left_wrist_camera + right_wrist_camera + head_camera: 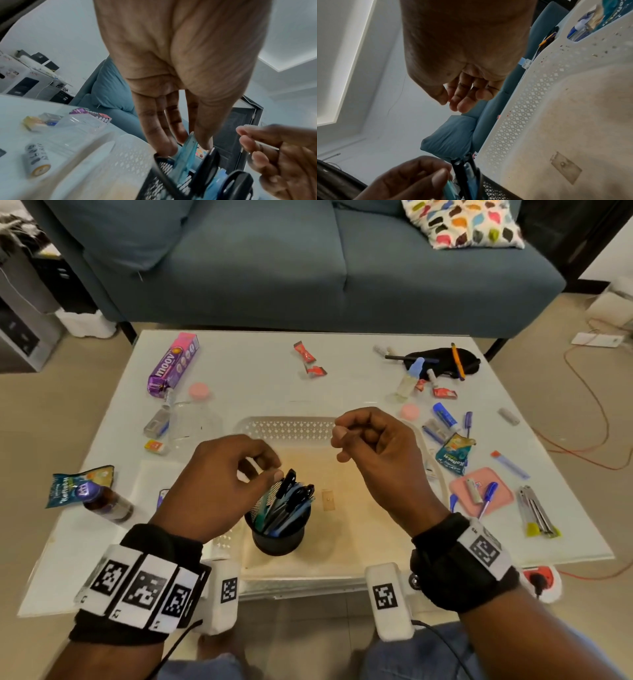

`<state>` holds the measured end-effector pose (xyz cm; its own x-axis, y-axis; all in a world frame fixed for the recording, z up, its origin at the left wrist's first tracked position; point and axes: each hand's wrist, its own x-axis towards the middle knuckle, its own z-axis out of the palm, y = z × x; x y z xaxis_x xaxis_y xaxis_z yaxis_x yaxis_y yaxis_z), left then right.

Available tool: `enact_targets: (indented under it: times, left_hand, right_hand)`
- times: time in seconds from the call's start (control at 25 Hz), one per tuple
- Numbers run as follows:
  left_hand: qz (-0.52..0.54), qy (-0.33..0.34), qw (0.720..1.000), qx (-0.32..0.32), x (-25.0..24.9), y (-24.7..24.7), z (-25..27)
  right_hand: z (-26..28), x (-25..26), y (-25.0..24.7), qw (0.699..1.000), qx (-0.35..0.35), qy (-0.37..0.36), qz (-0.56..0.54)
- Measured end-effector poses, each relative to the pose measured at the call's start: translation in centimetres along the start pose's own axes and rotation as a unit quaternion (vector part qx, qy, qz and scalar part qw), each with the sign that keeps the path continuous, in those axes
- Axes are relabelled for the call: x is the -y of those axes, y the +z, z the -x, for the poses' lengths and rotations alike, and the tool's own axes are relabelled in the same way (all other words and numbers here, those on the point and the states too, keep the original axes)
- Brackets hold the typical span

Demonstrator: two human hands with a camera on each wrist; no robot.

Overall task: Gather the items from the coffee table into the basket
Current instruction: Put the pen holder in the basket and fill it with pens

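Cup (278, 537) at lower centre could be tipped if pen (187, 152) pinched by left hand (219, 477) snags; right hand (376, 453) loosely curled, empty.

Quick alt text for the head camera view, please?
Left hand pinches a teal pen in the black mesh holder standing inside the white basket; right hand hovers above, loosely curled. The coffee table around is cluttered.
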<state>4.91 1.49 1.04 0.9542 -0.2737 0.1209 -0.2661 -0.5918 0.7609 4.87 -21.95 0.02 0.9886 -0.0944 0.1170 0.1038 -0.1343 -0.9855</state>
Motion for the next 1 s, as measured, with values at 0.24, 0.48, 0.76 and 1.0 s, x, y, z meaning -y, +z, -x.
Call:
enact_targets:
  times: [0.24, 0.48, 0.76, 1.0]
  left_hand:
    - [-0.018, -0.028, 0.999, 0.003, 0.4, 0.8, 0.1]
    - [-0.006, -0.023, 1.0, 0.0, 0.4, 1.9, -0.3]
    - [0.012, -0.036, 0.999, 0.001, 1.6, 2.5, -0.5]
    - [0.009, -0.046, 0.999, -0.007, 2.4, 2.5, -1.4]
  right_hand:
    - [-1.1, -0.9, -1.5, 1.0, -0.004, -0.001, 0.029]
    - [-8.4, -0.9, -10.2, 0.987, -0.094, -0.021, 0.131]
    - [-22.1, -8.8, -23.3, 0.837, -0.153, 0.211, 0.482]
    - [-25.8, -13.0, -24.5, 0.804, -0.117, 0.249, 0.527]
